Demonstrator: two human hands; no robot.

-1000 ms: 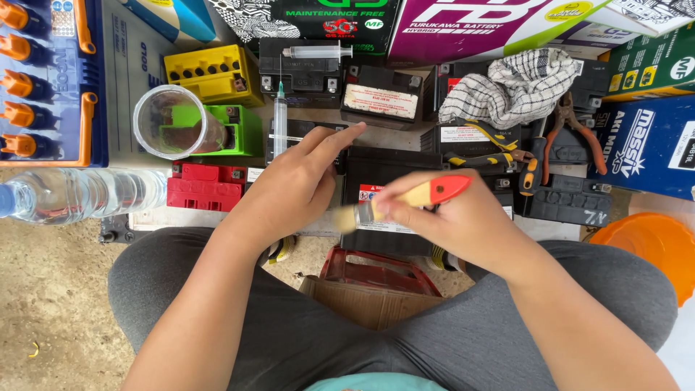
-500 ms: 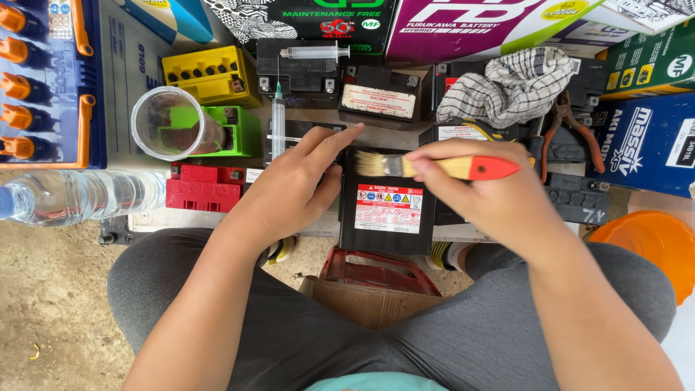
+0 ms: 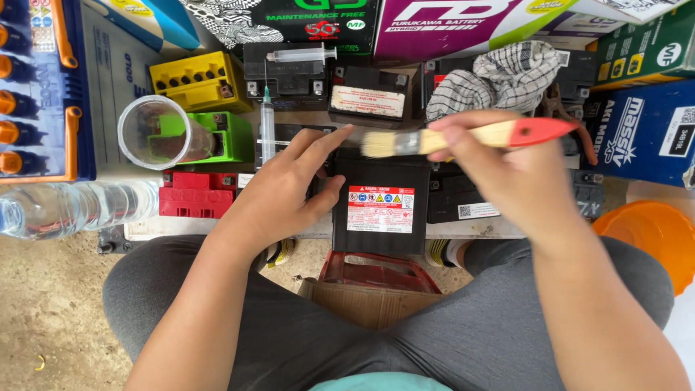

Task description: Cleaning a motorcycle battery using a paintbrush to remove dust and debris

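Battery repair workshop: small motorcycle batteries (image 3: 381,206) crowded on a low bench, boxed stock (image 3: 637,130) behind, pliers (image 3: 572,119), syringes (image 3: 267,123), dirt floor (image 3: 51,304).

The left hand (image 3: 286,190) lies flat against the left side of a black battery (image 3: 381,203) with a red-and-white warning label, fingers spread toward its far edge. The right hand (image 3: 517,174) grips a paintbrush (image 3: 463,136) by its pale wooden handle (the tip is red) — bristles pointing left, over the battery's far edge. Just left stand a syringe (image 3: 267,122), a clear plastic cup (image 3: 154,132) and a red battery (image 3: 197,193); a checked cloth (image 3: 507,76) lies behind.
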